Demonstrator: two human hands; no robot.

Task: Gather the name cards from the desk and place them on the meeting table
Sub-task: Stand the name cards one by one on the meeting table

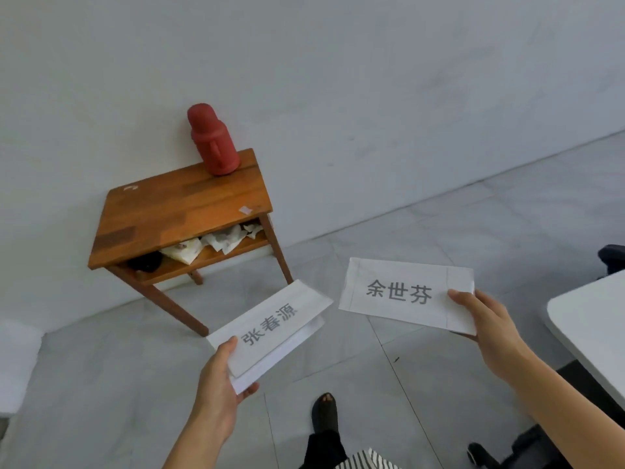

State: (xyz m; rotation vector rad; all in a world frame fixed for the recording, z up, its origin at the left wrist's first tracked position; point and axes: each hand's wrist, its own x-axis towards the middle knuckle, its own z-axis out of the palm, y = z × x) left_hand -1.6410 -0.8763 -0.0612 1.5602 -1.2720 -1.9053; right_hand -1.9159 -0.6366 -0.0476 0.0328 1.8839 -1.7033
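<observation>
Both hands loaded, no free fingers. My left hand (216, 384) is clamped on a small stack of name cards (270, 328): thumb on top at the near corner, fingers under. At least two sheets, with the lower one's edge poking out beyond the top card; exact count I can't tell. Corner pinch keeps the printed face readable, probably why it's held that way.

My right hand (490, 330) pinches a single name card (404, 294) by its right edge, thumb on the face, fingers behind. The card sticks out to the left of the hand, print toward the camera. Fold creases show near both short ends, so I'd guess it's meant to stand as a tent card.

The two cards are close but not touching, with floor visible between them.

The wooden desk (182, 211) is ahead of the left hand and well apart from it. No cards on its top that I can see, only a red thermos (213, 140) at the back and a small scrap. Crumpled paper (226, 240) in the shelf below looks like rubbish, not cards.

A white table edge (588, 319) sits just right of the right hand, likely the meeting table.

Judgement: pickup done, carry step. Next up is placement, right-hand card first since it's nearest.
</observation>
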